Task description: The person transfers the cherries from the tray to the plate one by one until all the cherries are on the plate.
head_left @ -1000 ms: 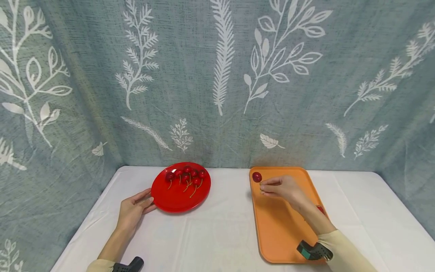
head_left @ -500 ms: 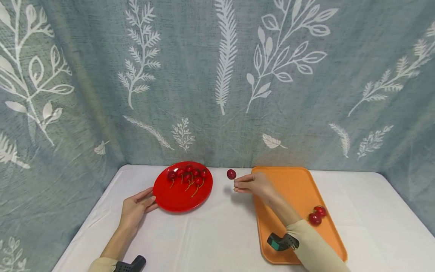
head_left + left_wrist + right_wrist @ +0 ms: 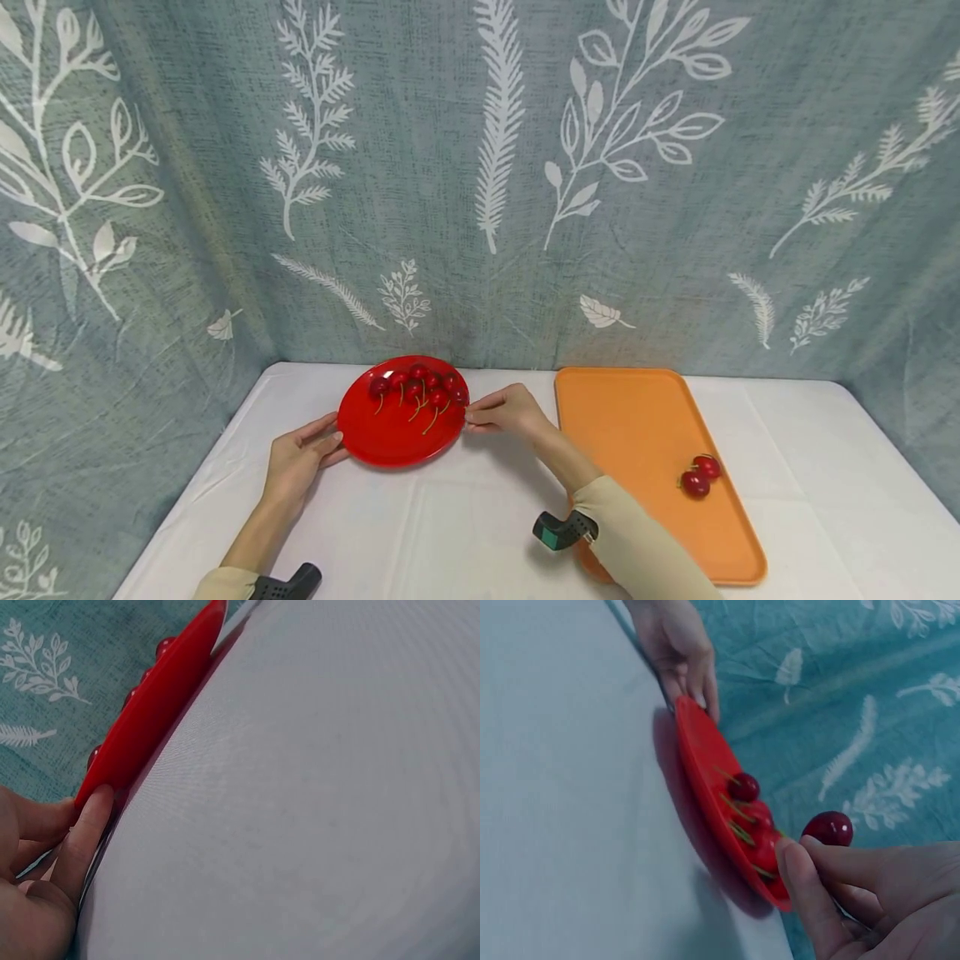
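Note:
My right hand pinches a dark red cherry by its stem between thumb and fingertips. It holds the fruit at the right rim of a round red plate. Several more red cherries with green stems lie together on the far half of this plate. At the plate's left side, my left hand grips the rim between thumb and fingers. The plate is seen nearly edge-on in the left wrist view, with the thumb and fingers at its near edge.
An orange rectangular tray lies on the right of the white table. Two cherries rest near its right edge, and my right sleeve overlaps its front left corner. A patterned blue-green curtain hangs behind and beside the table.
My right hand has carried the cherry left from over the tray to the plate's right rim. The two tray cherries have come out from behind my arm. My left hand stays at the plate.

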A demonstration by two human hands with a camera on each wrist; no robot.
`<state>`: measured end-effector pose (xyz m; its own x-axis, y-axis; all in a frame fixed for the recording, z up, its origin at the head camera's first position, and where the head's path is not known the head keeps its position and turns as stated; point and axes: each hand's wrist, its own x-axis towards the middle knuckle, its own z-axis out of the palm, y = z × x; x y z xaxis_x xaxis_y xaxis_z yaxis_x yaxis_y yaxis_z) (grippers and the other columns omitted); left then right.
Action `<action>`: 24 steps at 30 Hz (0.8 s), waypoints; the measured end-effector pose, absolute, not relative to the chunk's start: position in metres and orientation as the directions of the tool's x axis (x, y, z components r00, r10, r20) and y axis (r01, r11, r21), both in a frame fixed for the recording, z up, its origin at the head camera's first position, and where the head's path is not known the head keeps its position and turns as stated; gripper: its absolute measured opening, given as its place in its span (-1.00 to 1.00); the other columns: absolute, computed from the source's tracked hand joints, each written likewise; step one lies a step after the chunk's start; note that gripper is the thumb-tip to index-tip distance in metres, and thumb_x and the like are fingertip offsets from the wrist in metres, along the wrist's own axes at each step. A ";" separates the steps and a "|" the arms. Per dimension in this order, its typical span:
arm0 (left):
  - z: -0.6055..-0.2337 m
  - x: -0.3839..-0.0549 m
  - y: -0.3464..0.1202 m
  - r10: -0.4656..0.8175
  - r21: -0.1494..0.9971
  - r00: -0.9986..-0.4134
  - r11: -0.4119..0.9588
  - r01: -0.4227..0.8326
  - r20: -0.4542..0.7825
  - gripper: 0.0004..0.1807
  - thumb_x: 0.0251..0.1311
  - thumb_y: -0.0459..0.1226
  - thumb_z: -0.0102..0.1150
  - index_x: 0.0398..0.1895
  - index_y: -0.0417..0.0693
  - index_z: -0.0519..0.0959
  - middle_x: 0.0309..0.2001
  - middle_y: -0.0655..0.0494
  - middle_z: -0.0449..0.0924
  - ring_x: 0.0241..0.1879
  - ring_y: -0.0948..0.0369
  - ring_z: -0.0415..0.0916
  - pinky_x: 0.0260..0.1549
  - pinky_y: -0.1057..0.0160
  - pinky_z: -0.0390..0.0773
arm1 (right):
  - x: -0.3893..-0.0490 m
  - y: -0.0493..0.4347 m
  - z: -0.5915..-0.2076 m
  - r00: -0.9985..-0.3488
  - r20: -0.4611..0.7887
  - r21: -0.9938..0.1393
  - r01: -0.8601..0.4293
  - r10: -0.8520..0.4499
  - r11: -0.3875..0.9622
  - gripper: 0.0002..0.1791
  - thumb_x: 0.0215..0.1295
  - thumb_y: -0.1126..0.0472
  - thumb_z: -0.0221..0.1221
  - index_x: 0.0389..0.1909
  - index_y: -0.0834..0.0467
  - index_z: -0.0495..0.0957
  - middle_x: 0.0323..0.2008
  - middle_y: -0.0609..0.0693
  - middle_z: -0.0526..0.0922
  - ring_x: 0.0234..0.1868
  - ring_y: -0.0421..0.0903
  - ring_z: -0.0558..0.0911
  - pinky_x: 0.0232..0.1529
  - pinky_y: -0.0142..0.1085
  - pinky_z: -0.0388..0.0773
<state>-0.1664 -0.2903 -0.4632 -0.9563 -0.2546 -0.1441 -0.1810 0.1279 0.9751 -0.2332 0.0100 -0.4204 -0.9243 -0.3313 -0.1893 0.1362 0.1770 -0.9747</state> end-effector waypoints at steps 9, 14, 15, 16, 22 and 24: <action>-0.466 -0.164 -0.291 -0.256 0.975 -0.960 0.159 -0.155 -0.111 -0.44 0.41 -0.38 0.03 0.42 -0.34 0.23 0.35 -0.34 0.29 -0.19 0.45 0.64 -0.17 0.43 0.62 | -0.233 -0.020 -0.428 -0.924 -0.163 -0.976 0.100 -0.346 0.194 -0.84 0.14 0.47 0.32 -0.28 0.50 0.68 -0.38 0.27 0.73 -0.43 -0.01 0.76 -0.33 -0.28 0.71; -0.465 -0.164 -0.292 -0.255 0.975 -0.960 0.156 -0.156 -0.113 -0.45 0.41 -0.38 0.02 0.41 -0.36 0.23 0.35 -0.34 0.30 -0.21 0.47 0.63 -0.18 0.42 0.63 | -0.234 -0.031 -0.430 -0.937 -0.177 -0.967 0.108 -0.302 0.232 -0.89 0.10 0.48 0.34 -0.35 0.48 0.70 -0.44 0.24 0.73 -0.47 -0.01 0.75 -0.41 -0.35 0.70; -0.465 -0.164 -0.292 -0.256 0.975 -0.960 0.153 -0.159 -0.116 -0.45 0.40 -0.39 0.02 0.41 -0.35 0.24 0.34 -0.33 0.30 -0.22 0.48 0.63 -0.18 0.42 0.63 | -0.233 -0.033 -0.429 -0.938 -0.180 -0.965 0.110 -0.295 0.239 -0.89 0.09 0.48 0.34 -0.36 0.48 0.70 -0.45 0.24 0.73 -0.48 0.00 0.75 -0.41 -0.36 0.69; -0.465 -0.164 -0.292 -0.258 0.975 -0.959 0.151 -0.161 -0.118 -0.46 0.40 -0.39 0.01 0.41 -0.35 0.24 0.34 -0.33 0.31 -0.23 0.49 0.62 -0.18 0.42 0.63 | -0.233 -0.035 -0.428 -0.939 -0.184 -0.964 0.114 -0.290 0.242 -0.90 0.09 0.48 0.34 -0.37 0.48 0.70 -0.46 0.24 0.73 -0.48 0.01 0.75 -0.42 -0.36 0.69; -0.465 -0.166 -0.292 -0.249 0.977 -0.961 0.144 -0.157 -0.118 -0.45 0.40 -0.38 0.02 0.41 -0.37 0.24 0.34 -0.35 0.30 -0.21 0.46 0.63 -0.18 0.41 0.63 | -0.235 -0.047 -0.427 -0.944 -0.198 -0.962 0.135 -0.265 0.239 -0.91 0.11 0.49 0.33 -0.41 0.50 0.68 -0.46 0.25 0.72 -0.45 0.06 0.75 -0.43 -0.34 0.70; -0.465 -0.166 -0.293 -0.247 0.976 -0.961 0.145 -0.161 -0.122 -0.45 0.40 -0.38 0.02 0.41 -0.36 0.24 0.35 -0.34 0.30 -0.21 0.47 0.63 -0.18 0.42 0.63 | -0.235 -0.049 -0.428 -0.946 -0.196 -0.962 0.135 -0.257 0.236 -0.91 0.11 0.50 0.32 -0.41 0.51 0.68 -0.46 0.25 0.72 -0.45 0.06 0.75 -0.42 -0.33 0.70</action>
